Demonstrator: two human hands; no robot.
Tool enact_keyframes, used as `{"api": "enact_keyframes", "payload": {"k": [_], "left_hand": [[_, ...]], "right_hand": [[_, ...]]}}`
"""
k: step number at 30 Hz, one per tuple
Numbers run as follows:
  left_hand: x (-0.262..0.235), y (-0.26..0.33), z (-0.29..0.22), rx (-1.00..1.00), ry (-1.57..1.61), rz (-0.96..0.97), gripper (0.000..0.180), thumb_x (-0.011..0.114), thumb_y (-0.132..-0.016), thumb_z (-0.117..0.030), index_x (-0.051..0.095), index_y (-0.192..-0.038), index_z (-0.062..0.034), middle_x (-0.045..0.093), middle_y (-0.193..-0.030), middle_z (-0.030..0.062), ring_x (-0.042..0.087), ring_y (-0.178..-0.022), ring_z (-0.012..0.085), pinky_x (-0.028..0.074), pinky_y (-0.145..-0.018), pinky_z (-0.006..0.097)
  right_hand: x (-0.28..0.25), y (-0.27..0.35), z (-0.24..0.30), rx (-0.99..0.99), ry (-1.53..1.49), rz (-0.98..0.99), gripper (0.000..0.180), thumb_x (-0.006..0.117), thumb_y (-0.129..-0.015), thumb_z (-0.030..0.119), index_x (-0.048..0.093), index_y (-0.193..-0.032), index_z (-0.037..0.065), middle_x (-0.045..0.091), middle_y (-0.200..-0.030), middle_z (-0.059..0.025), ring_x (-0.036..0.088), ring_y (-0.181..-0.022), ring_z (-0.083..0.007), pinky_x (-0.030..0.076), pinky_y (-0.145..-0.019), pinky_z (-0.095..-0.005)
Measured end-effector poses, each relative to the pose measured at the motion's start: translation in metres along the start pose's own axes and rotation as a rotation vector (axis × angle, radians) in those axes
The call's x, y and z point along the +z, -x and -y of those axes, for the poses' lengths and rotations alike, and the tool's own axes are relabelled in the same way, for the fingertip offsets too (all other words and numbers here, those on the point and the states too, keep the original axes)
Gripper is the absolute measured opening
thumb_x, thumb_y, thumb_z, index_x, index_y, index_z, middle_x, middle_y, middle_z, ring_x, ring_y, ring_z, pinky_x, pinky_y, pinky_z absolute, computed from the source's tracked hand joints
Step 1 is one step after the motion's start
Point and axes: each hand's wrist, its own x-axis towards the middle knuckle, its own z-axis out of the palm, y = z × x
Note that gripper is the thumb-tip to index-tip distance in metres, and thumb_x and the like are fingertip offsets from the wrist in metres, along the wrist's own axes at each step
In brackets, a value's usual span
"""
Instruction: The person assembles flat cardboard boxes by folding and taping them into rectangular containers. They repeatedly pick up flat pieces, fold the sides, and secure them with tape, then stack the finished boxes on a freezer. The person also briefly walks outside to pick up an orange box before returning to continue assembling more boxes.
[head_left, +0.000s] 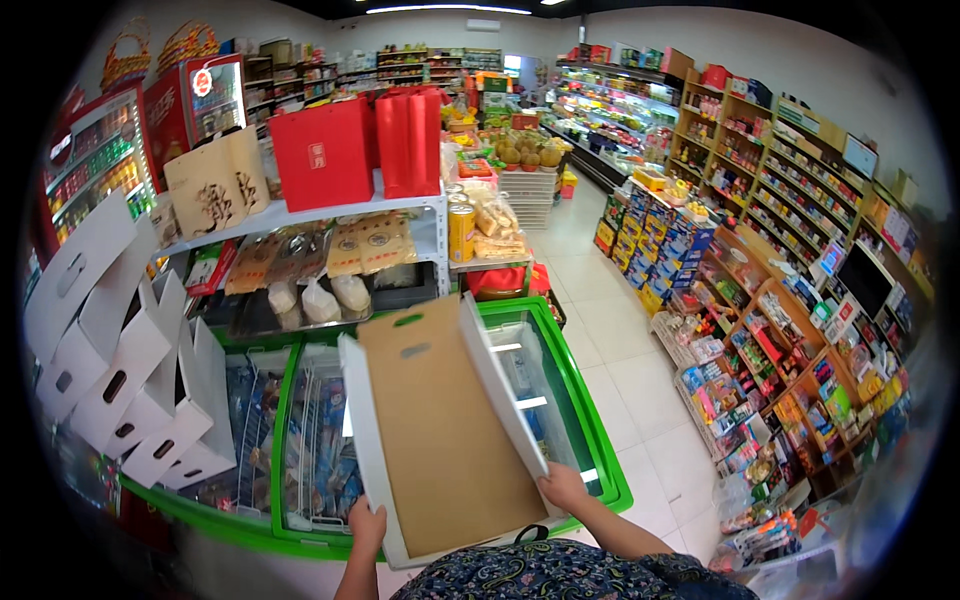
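Between my hands is a shallow cardboard box (440,440), white on its outer walls and plain brown inside, with a handle hole at its far end. My left hand (367,522) grips its near left edge, and my right hand (563,487) holds the right wall near the corner closest to me. The box tilts over a green-rimmed chest freezer (600,465) with glass lids, and nothing lies inside the box. Whether it rests on the freezer, I cannot tell. Several white boxes with handle holes (130,370) lean in a stack on the freezer's left part.
Behind the freezer, a metal shelf (410,203) bears red gift bags (325,150) and a beige bag (215,180). A tiled aisle (600,370) runs along the right, beside stacked drink cartons (660,240) and a crowded snack rack (760,350). Lit drinks fridges (100,150) stand at the left.
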Motion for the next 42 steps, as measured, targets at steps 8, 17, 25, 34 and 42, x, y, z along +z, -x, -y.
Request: {"api": "enact_keyframes", "payload": {"k": [8, 17, 25, 34, 42], "left_hand": [[-0.040, -0.109, -0.167, 0.398, -0.213, -0.089, 0.040, 0.060, -0.084, -0.011, 0.060, -0.124, -0.0187, 0.068, -0.090, 0.0205, 0.065, -0.083, 0.0416, 0.053, -0.074, 0.051], [-0.099, -0.194, -0.363, 1.337, -0.432, 0.029, 0.022, 0.061, -0.075, -0.005, 0.071, -0.091, -0.0167, 0.069, -0.085, 0.0102, 0.065, -0.082, 0.0326, 0.050, -0.070, 0.045], [-0.058, -0.207, -0.440, 1.468, -0.395, -0.060, 0.023, 0.065, -0.078, -0.003, 0.071, -0.095, -0.0181, 0.070, -0.088, 0.0027, 0.065, -0.093, 0.0208, 0.033, -0.108, 0.049], [-0.039, -0.064, -0.388, 1.466, -0.371, 0.254, 0.078, 0.084, -0.062, -0.030, 0.055, -0.133, -0.0202, 0.044, -0.146, 0.0106, 0.039, -0.137, 0.0331, 0.018, -0.116, 0.060], [0.004, 0.058, -0.193, 1.400, -0.625, 0.435, 0.028, 0.064, -0.081, -0.022, 0.061, -0.108, -0.0167, 0.060, -0.124, -0.0001, 0.050, -0.126, 0.0187, 0.025, -0.109, 0.067]], "right_hand": [[-0.047, 0.054, -0.002, -0.111, 0.046, 0.204, 0.045, 0.059, -0.089, 0.046, 0.065, -0.113, 0.008, 0.070, -0.096, -0.0174, 0.066, -0.090, -0.0379, 0.053, -0.078, -0.0474], [-0.240, 0.023, 0.111, -0.609, 0.477, -0.634, 0.087, 0.081, -0.071, 0.025, 0.038, -0.143, 0.002, 0.056, -0.124, -0.0191, 0.055, -0.115, -0.0350, 0.046, -0.095, -0.0449], [-0.247, -0.055, 0.033, -0.317, 0.585, -0.513, 0.031, 0.071, -0.080, 0.035, 0.068, -0.101, 0.012, 0.064, -0.084, -0.0090, 0.065, -0.079, -0.0298, 0.051, -0.065, -0.0448], [-0.328, -0.049, 0.028, -0.169, 0.480, -0.559, 0.037, 0.071, -0.083, 0.038, 0.068, -0.081, 0.002, 0.066, -0.073, -0.0180, 0.065, -0.070, -0.0368, 0.050, -0.063, -0.0447], [-0.198, -0.063, -0.059, -0.092, -0.108, -0.350, 0.035, 0.075, -0.081, 0.033, 0.070, -0.087, -0.001, 0.066, -0.067, -0.0210, 0.067, -0.062, -0.0308, 0.050, -0.060, -0.0405]]}}
